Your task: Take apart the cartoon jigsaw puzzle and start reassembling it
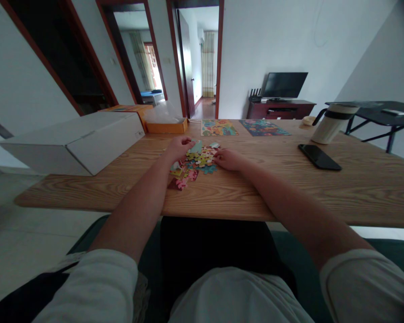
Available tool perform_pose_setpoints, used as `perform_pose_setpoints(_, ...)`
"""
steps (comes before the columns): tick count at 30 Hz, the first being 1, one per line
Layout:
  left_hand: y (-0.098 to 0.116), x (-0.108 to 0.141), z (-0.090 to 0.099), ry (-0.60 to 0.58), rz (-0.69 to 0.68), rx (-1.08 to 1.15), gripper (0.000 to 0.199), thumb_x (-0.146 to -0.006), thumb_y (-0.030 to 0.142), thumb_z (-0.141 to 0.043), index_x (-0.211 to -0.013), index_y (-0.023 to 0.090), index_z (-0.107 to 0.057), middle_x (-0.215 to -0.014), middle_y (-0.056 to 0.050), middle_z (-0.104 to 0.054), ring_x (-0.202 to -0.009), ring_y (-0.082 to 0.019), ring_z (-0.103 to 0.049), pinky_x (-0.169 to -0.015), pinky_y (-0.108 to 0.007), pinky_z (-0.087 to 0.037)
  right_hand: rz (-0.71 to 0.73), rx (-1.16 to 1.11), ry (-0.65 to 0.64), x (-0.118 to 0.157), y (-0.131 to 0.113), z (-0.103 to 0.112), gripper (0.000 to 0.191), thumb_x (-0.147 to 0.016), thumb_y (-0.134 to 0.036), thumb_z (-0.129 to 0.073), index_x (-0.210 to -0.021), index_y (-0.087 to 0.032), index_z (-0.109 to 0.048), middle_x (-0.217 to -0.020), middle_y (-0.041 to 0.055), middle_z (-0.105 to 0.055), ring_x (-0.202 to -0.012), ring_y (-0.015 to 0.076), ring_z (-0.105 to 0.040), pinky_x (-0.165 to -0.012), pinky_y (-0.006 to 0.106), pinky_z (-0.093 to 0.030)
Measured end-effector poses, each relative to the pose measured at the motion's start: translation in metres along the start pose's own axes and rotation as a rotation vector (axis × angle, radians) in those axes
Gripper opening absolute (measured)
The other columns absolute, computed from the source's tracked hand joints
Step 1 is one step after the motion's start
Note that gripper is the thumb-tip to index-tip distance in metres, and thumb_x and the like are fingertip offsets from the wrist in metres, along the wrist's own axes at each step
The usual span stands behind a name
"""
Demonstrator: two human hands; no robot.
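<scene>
My left hand (179, 149) is at the upper left edge of a loose heap of small, multicoloured jigsaw pieces (202, 158), which lies on the light brown wood-grain table (242, 197) in front of me. Its fingers are bent, with the tips at a pale green, flat piece (197, 147); I cannot tell whether they grip it or only touch it. My right hand (228, 159) rests at the right side of the heap, fingers curled toward the pieces; whether it grasps one I cannot tell.

Pink pieces (182, 183) lie at the near left of the heap, and blue pieces (208, 169) along its near right edge.

Beyond the heap, two flat, colourful illustrated sheets lie side by side, one mostly yellow and orange (219, 127), the other mostly dark blue (264, 128). To my left is a long white cardboard box (104, 134), with a shallow orange box (170, 128) holding clear plastic (163, 112) behind it. To my right lie a black phone (319, 157) and, farther back, a white jug with a black handle (333, 127).
</scene>
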State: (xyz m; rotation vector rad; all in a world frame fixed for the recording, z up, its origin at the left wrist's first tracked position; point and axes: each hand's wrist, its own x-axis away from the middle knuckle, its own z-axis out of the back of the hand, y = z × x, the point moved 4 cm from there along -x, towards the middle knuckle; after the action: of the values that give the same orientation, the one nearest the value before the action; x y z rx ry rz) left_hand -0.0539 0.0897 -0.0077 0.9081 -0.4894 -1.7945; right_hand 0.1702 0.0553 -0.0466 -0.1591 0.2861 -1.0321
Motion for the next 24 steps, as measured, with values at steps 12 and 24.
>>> perform_pose_setpoints(12, -0.014, -0.001, 0.01, 0.099, 0.125, -0.362, 0.018, -0.082, 0.033, -0.062, -0.085, 0.018, -0.072, -0.088, -0.01, -0.072, -0.082, -0.024, -0.065, -0.077, -0.033, -0.048, 0.158, 0.033, 0.082, 0.011, -0.035, 0.008, 0.064, -0.082, -0.065, -0.066, -0.129, -0.022, -0.066, -0.136, 0.0133, -0.061, -0.122, 0.0312, -0.059, -0.105, 0.039, -0.043)
perform_pose_setpoints(24, 0.01, 0.01, -0.014, -0.213, -0.109, -0.301, 0.04, -0.087, 0.049, -0.06, -0.109, 0.019, -0.074, -0.109, -0.01, -0.073, -0.098, -0.025, -0.066, -0.088, -0.035, -0.05, 0.101, 0.172, -0.007, 0.014, -0.046, 0.017, 0.044, -0.084, -0.054, -0.066, -0.113, -0.021, -0.071, -0.108, 0.0118, -0.074, -0.093, 0.028, -0.068, -0.081, 0.033, -0.048)
